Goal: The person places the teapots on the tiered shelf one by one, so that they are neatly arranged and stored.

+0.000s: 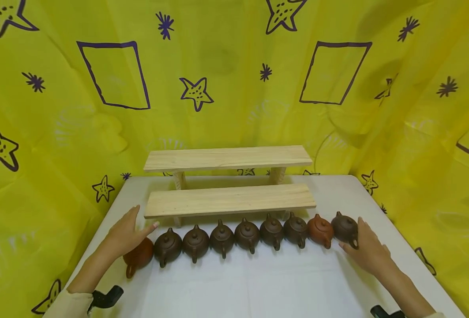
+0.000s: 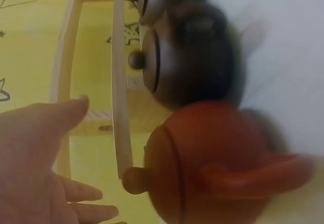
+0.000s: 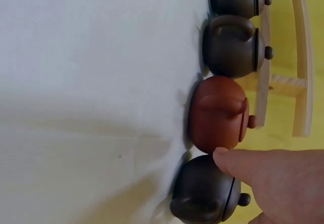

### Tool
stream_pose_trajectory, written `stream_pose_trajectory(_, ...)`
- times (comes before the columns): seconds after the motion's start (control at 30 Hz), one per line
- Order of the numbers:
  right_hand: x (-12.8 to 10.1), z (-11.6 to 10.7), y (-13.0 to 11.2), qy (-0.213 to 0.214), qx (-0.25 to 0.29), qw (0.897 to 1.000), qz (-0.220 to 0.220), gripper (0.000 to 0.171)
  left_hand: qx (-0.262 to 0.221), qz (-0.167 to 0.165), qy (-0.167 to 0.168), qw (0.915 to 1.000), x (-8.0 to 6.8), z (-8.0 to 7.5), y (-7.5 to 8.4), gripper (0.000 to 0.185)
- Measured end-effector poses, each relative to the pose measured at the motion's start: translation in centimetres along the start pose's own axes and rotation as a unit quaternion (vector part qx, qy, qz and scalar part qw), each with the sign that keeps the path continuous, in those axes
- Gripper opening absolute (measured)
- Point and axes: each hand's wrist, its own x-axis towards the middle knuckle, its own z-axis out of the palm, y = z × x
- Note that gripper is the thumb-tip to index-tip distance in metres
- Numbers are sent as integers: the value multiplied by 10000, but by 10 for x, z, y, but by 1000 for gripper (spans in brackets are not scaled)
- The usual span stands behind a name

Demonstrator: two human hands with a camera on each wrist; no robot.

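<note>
A row of small clay teapots stands on the white table, most of them dark brown. At the left end sits a reddish-brown teapot [image 1: 140, 255], partly hidden by my left hand [image 1: 123, 234]. That hand is over and beside it with fingers extended and thumb spread, holding nothing; the left wrist view shows a gap between the hand and the teapot's lid knob [image 2: 135, 180]. My right hand [image 1: 367, 251] lies against the dark teapot [image 1: 344, 229] at the right end, fingers along its outer side. Its thumb [image 3: 230, 162] reaches over this teapot towards the neighbouring reddish-brown teapot [image 3: 217, 117].
Behind the row stand two raised wooden planks, a lower front one [image 1: 230, 199] and a higher back one [image 1: 228, 157]. Yellow curtains [image 1: 226, 119] with purple drawings enclose the white table [image 1: 234, 291] at the back and sides.
</note>
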Motion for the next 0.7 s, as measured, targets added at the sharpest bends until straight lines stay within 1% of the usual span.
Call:
stream_pose_trajectory(0.03, 0, 0, 3, -6, -21, 10000, 76, 102, -23, 18, -40, 10000, 4, -1, 0, 99)
stream_pose_trajectory(0.1, 0, 0, 8, 8, -52, 9997, 233, 100, -102, 179, -21, 9998, 12, -1, 0, 90)
stream_pose_trajectory(0.2, 1, 2, 14, -51, -64, 9987, 511, 79, -345, 392, -84, 9986, 23, -1, 1, 78)
stream_pose_trajectory(0.27, 3, 5, 16, -101, -5, 9984, 559, 67, -398, 425, -177, 9981, 29, 0, 3, 75)
stream_pose_trajectory(0.37, 4, 10, 19, -121, 157, 9988, 447, 52, -312, 259, -315, 9987, 35, -1, 3, 81)
stream_pose_trajectory(0.43, 4, 14, 21, -41, 205, 9994, 281, 46, -198, 65, -379, 9991, 38, -2, 2, 84)
stream_pose_trajectory(0.57, 3, 20, 24, 211, 159, 9996, 56, 35, -88, -204, -456, 9987, 42, -5, -1, 86)
stream_pose_trajectory(0.7, 3, 24, 26, 411, 134, 9990, -103, 31, -82, -232, -512, 9984, 44, -5, -5, 86)
